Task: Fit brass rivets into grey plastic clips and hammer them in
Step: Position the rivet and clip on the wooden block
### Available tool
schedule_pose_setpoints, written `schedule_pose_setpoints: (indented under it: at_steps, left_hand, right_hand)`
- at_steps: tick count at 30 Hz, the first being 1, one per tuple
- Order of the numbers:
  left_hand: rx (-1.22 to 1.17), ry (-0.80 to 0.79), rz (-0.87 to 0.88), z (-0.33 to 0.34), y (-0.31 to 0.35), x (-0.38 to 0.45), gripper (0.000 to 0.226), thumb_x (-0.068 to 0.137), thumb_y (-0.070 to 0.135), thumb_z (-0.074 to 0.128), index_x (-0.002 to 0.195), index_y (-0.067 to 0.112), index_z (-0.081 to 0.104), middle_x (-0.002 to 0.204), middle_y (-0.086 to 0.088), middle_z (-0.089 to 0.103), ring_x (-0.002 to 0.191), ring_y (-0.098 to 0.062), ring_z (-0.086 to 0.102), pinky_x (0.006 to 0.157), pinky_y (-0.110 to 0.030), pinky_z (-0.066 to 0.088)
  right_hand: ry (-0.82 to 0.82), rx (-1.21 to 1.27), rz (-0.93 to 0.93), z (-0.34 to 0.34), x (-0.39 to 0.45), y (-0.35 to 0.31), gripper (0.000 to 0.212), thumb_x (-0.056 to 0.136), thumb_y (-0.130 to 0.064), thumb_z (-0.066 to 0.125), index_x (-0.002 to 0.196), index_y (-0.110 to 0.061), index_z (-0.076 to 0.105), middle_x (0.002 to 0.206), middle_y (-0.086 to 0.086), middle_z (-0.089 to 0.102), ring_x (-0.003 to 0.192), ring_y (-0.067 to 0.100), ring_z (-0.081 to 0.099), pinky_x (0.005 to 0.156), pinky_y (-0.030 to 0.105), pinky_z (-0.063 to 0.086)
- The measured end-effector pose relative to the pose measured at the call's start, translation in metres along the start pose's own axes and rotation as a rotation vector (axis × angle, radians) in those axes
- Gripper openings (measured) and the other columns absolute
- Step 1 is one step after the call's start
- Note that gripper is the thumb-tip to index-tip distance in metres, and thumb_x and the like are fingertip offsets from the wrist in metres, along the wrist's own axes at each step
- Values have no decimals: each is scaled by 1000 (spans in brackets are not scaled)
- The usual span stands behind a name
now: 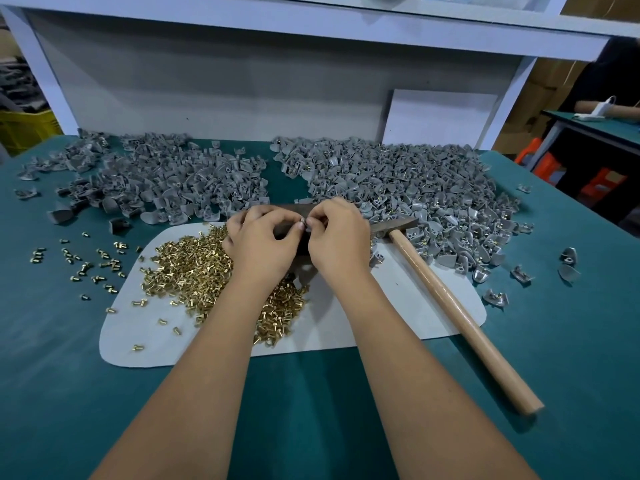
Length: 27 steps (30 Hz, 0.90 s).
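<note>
1. Both hands raised together over the far edge of the white mat; left hand and right hand meeting fingertip to fingertip.
2. Fingers of both hands curled and pinching one small grey clip between them; clip mostly hidden, its pointing direction and long axis impossible to tell.
3. No rivet visible in the pinch; too small to tell.
4. Under and nearer than the left fingers: a loose heap of brass rivets on the mat, lying every which way, with stray ones scattered leftward onto the green table.
5. Just right of the right fingers: a hammer, head near the knuckles, wooden handle running diagonally toward the near right and past the mat's edge.
6. Beyond the fingers: two broad piles of grey clips, left pile and right pile, with a narrow green gap between them.
7. Near side of the table, around the forearms: open green surface.
8. Behind the piles: a white back panel.
</note>
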<state>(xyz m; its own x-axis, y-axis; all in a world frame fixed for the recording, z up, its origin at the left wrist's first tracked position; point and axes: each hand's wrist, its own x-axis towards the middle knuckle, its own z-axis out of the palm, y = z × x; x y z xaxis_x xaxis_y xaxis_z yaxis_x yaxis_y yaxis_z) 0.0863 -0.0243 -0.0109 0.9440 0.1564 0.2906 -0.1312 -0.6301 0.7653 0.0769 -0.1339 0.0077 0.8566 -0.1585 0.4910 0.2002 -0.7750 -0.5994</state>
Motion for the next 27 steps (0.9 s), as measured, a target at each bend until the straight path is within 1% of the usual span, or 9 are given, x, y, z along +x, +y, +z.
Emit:
schedule_pose_setpoints:
  at_steps: [6, 10, 13, 15, 17, 18, 20, 22, 27]
  left_hand:
    - [-10, 11, -5, 1, 1, -1, 10, 88, 43, 64, 82, 50, 60, 127, 13, 54, 131, -23, 23, 103, -40, 17]
    - [3, 1, 0, -1, 3, -1, 9, 89, 43, 63, 83, 48, 60, 129, 13, 53, 131, -24, 24, 97, -36, 15]
    - [-10, -9, -1, -2, 2, -2, 8, 89, 42, 63, 83, 47, 60, 129, 12, 53, 130, -23, 24, 91, -32, 12]
    - [-40, -16, -11, -2, 2, -3, 9, 89, 41, 64, 83, 47, 61, 128, 13, 53, 130, -22, 25, 92, -32, 12]
    - [-59, -19, -19, -2, 1, -3, 8, 90, 41, 63, 83, 46, 63, 127, 14, 54, 130, -22, 25, 97, -34, 15]
    - [-64, -19, -21, -2, 2, -3, 8, 90, 41, 63, 84, 46, 63, 127, 15, 54, 131, -22, 25, 98, -35, 15]
    - [-69, -17, -26, -2, 2, -3, 8, 90, 41, 63, 83, 45, 63, 127, 15, 54, 131, -22, 24, 95, -32, 14]
    - [-71, -17, -27, -2, 2, -3, 7, 90, 41, 63, 84, 46, 63, 127, 15, 54, 131, -22, 24, 92, -30, 12]
    - [-49, -10, -18, -2, 1, -5, 9, 90, 42, 63, 82, 46, 62, 126, 15, 55, 132, -23, 25, 99, -34, 17]
  right_hand:
    - [30, -34, -14, 6, -2, 5, 11, 88, -16, 62, 77, -21, 61, 84, -15, 48, 94, 15, 50, 81, 30, 28]
    - [-68, -4, -21, -4, 1, 4, 7, 89, -18, 62, 85, -19, 68, 90, -10, 58, 95, 17, 53, 88, 39, 43]
    - [-125, 7, 8, -24, 0, 6, 17, 92, -22, 59, 104, -20, 70, 104, -4, 65, 97, 17, 58, 88, 38, 48]
    - [-34, -87, 76, -42, -5, 14, 21, 93, -25, 54, 109, -23, 67, 106, -4, 66, 93, 17, 59, 80, 34, 50]
    - [69, -333, 156, -60, -14, 27, 21, 94, -27, 50, 103, -20, 67, 101, 2, 66, 87, 22, 58, 68, 30, 44]
    - [77, -470, 200, -68, -19, 34, 22, 94, -28, 49, 101, -15, 65, 101, 6, 64, 90, 26, 57, 68, 31, 42]
    - [5, -633, 323, -78, -28, 43, 29, 94, -31, 47, 108, -8, 60, 111, 14, 58, 103, 33, 53, 73, 37, 42]
    - [-93, -697, 404, -80, -34, 46, 36, 94, -33, 48, 118, -7, 54, 119, 16, 53, 112, 34, 49, 79, 39, 42]
    - [-186, -752, 497, -83, -35, 50, 38, 91, -28, 52, 122, -7, 56, 122, 15, 53, 114, 33, 48, 84, 38, 42]
